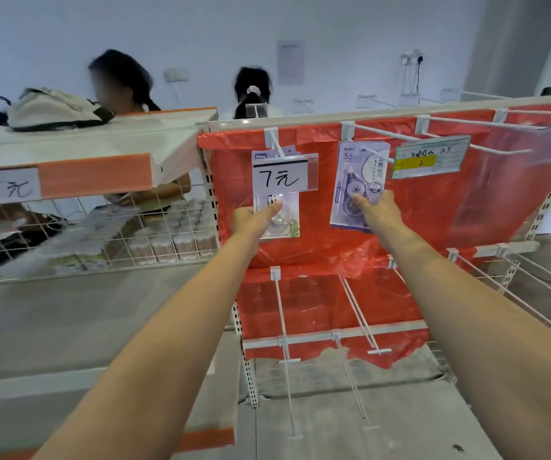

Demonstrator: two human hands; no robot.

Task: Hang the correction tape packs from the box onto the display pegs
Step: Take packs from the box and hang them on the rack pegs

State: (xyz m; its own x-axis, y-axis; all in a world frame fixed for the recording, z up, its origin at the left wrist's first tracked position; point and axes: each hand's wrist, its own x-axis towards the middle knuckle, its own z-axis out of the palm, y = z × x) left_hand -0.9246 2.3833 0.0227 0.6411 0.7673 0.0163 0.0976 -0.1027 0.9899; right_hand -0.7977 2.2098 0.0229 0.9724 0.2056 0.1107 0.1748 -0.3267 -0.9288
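Red-backed rack (pixel 433 207): purple pack (pixel 357 184) upright at 12, right hand (pixel 378 210) pinching it; left hand (pixel 254 220) grips clear pack (pixel 282 224).

A shop interior, or a mock-up of one, fitted with retail display racks: a white metal frame backed with orange-red plastic sheeting (pixel 433 207) carries rows of long white wire display pegs (pixel 486 126), with carded correction tape packs (pixel 359 185) hanging from them. Handwritten price tags mark the goods, one reading "7元" (pixel 280 178) clipped to a peg and another reading "5元" (pixel 3 189) on the orange edge of a neighbouring shelf (pixel 95 171). Under that shelf a wire basket (pixel 154 234) holds stacked tubs of cotton swabs (pixel 168 242).
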